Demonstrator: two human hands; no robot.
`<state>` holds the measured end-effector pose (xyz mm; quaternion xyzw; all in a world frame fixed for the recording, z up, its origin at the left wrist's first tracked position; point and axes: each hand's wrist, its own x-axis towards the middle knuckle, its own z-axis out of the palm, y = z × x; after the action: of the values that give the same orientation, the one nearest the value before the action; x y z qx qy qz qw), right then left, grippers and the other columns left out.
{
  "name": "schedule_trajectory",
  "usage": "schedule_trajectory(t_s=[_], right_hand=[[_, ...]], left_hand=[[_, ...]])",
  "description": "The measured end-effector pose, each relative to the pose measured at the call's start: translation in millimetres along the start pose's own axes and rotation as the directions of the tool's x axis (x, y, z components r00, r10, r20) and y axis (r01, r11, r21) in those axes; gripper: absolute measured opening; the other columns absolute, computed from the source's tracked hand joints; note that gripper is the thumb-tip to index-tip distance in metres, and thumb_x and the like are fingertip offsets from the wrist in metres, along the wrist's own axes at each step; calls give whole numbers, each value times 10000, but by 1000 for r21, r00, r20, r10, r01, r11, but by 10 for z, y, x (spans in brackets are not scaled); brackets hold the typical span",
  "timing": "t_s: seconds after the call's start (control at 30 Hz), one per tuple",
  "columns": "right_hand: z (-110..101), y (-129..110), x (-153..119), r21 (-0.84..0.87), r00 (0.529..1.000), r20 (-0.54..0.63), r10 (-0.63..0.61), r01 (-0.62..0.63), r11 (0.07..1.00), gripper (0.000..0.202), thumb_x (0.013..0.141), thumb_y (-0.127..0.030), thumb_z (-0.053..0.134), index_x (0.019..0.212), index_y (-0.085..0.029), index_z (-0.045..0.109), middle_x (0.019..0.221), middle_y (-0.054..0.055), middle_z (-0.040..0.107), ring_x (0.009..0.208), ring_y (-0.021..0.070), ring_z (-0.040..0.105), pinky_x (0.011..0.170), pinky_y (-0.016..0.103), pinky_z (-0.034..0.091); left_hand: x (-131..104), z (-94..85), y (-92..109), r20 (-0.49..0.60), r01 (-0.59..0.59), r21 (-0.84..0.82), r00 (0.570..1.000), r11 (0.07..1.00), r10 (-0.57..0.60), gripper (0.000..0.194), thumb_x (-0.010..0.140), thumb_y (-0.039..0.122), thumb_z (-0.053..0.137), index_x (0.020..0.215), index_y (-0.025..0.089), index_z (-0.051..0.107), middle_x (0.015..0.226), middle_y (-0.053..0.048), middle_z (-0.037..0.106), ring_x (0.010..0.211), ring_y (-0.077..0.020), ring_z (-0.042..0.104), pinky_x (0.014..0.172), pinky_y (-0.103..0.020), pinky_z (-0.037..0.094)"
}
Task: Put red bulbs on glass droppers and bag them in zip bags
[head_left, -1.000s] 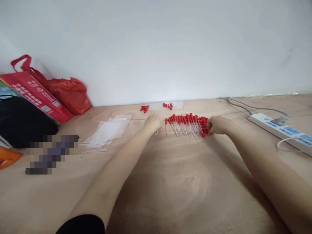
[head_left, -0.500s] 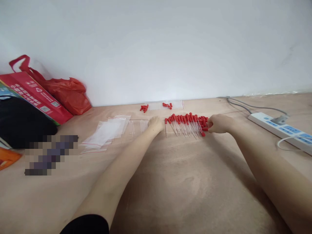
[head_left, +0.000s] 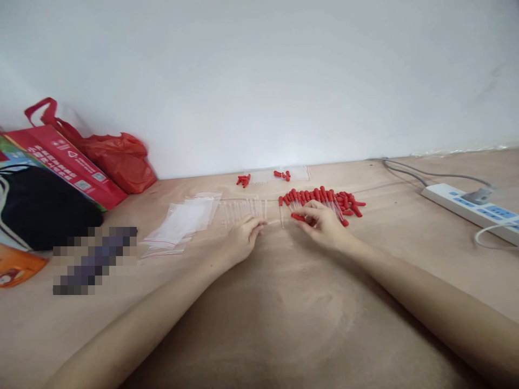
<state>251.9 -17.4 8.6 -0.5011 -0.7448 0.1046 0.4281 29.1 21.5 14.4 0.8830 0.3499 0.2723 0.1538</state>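
Note:
My left hand (head_left: 243, 236) is closed on a thin clear dropper tube (head_left: 274, 222), whose end points to the right. Facing it, my right hand (head_left: 324, 226) pinches a red rubber bulb (head_left: 298, 217) a short gap from that tube end. Behind my left hand lie several bare clear tubes (head_left: 227, 212) side by side. A row of assembled droppers (head_left: 312, 195) with red bulbs lies behind my right hand, which partly covers their stems. One capped dropper (head_left: 281, 208) lies at the row's left end. Loose red bulbs (head_left: 354, 208) are heaped to the right.
Clear zip bags (head_left: 182, 219) lie left of the tubes. Small piles of red bulbs (head_left: 244, 180) and another bag (head_left: 300, 172) lie near the wall. A white power strip (head_left: 466, 202) is at the right. Red bags (head_left: 125, 162) and a black bag (head_left: 48, 208) stand at the left.
My left hand has come back from the tubes toward me with one tube. My right hand has moved left from the loose bulbs, carrying a red bulb.

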Motion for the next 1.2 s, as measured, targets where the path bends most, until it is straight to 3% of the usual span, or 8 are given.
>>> schedule_trajectory(t_s=[0.1, 0.3, 0.47, 0.93, 1.2], right_hand=[[142, -66, -108, 20, 996, 4, -90, 90, 996, 193, 738, -122, 510, 876, -171, 636, 828, 66, 529, 710, 136, 530, 576, 253, 463], [245, -53, -189, 62, 989, -48, -140, 143, 988, 172, 776, -163, 528, 912, -162, 634, 855, 74, 571, 718, 132, 560, 630, 269, 487], [250, -82, -206, 104, 974, -2, -225, 224, 969, 197, 811, -165, 492, 961, -176, 620, 883, 68, 601, 748, 122, 569, 641, 246, 488], [229, -126, -236, 87, 966, 14, -259, 256, 963, 127, 830, -198, 480, 894, -167, 585, 788, 51, 639, 707, 127, 589, 652, 254, 477], [228, -88, -259, 98, 956, 25, -292, 288, 953, 132, 830, -238, 490, 859, -166, 596, 731, 46, 630, 636, 121, 570, 597, 247, 467]], left_hand=[[-155, 69, -10, -34, -115, -12, 993, 993, 115, 163, 863, 123, 358, 890, 155, 516, 844, -35, 544, 770, -133, 541, 717, -263, 434], [-196, 132, 25, -54, -155, 4, 986, 988, 155, 141, 877, 137, 341, 904, 163, 476, 829, -30, 563, 760, -136, 545, 695, -258, 437], [-194, 130, 13, -52, -164, 11, 985, 986, 164, 148, 878, 141, 350, 903, 161, 494, 830, -33, 582, 767, -139, 559, 699, -260, 446], [-182, 150, -21, -153, -367, -25, 921, 930, 359, 225, 859, 91, 382, 974, 144, 568, 875, -70, 643, 789, -140, 587, 713, -283, 490], [-202, 158, -18, -133, -383, 1, 915, 924, 380, 285, 826, 39, 356, 983, 138, 574, 872, -75, 651, 780, -142, 585, 692, -286, 502]])
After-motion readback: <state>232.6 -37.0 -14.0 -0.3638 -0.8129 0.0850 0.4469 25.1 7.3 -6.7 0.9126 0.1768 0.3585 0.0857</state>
